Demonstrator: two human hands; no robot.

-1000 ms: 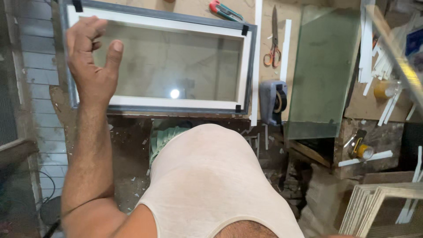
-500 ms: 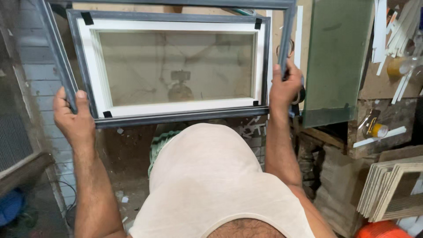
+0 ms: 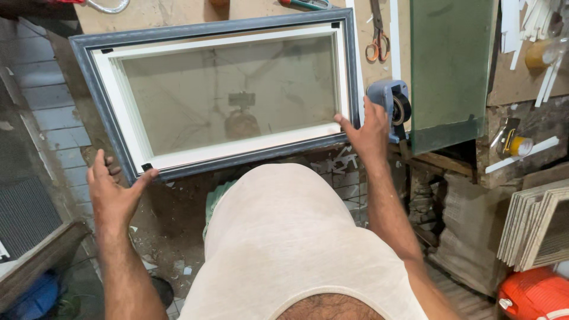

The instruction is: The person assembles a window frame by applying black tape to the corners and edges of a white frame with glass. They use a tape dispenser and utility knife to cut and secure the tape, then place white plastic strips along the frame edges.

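- A grey frame (image 3: 89,50) with a white inner border and a glass pane is seen lying flat on a brown bench (image 3: 178,13), its near long edge overhanging the bench front.
- The left hand (image 3: 112,192) is spread open at the frame's near left corner; the thumb tip touches the corner by a small black clip, and nothing is gripped.
- The right hand (image 3: 370,133) is held open with fingers fanned at the frame's near right corner; the fingertips rest on or just at the frame edge, and no firm grip can be made out.
- A blue tape dispenser (image 3: 391,101) sits just beside the right hand, to the frame's right.
- Orange-handled scissors (image 3: 375,44) lie on the bench, right of the frame's far end.
- A green glass sheet (image 3: 450,65) is laid to the right of the dispenser.
- A stack of pale frames (image 3: 536,222) leans at lower right, near an orange container (image 3: 530,296).
- White strips (image 3: 524,26) are scattered at upper right.
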